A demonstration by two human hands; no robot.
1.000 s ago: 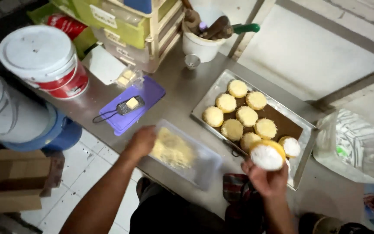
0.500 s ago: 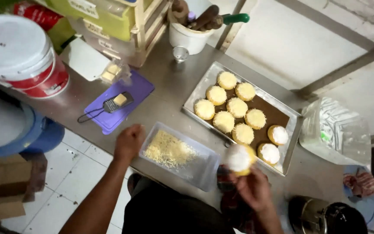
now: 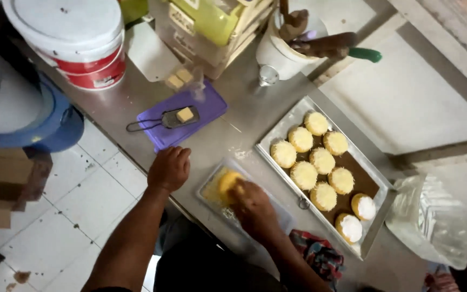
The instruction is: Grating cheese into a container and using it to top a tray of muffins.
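Note:
My right hand point(image 3: 252, 203) presses a round bun point(image 3: 228, 181) down into a clear tub of grated cheese point(image 3: 212, 189) at the near edge of the steel counter. My left hand point(image 3: 169, 167) is closed in a loose fist, resting on the counter just left of the tub. To the right lies a metal baking tray point(image 3: 374, 173) with several cheese-topped buns point(image 3: 304, 174) and two white-iced buns point(image 3: 364, 206) at its near end.
A purple cutting board point(image 3: 201, 111) with a small grater and a cheese block point(image 3: 185, 114) lies behind my left hand. A red-and-white bucket point(image 3: 77, 43), a white jug of utensils point(image 3: 279, 51), stacked crates and a clear plastic bag point(image 3: 431, 221) stand around.
My right hand carried the white-iced bun from beside the tray leftwards and pushed it down into the cheese tub. My left hand drew back from the tub and closed.

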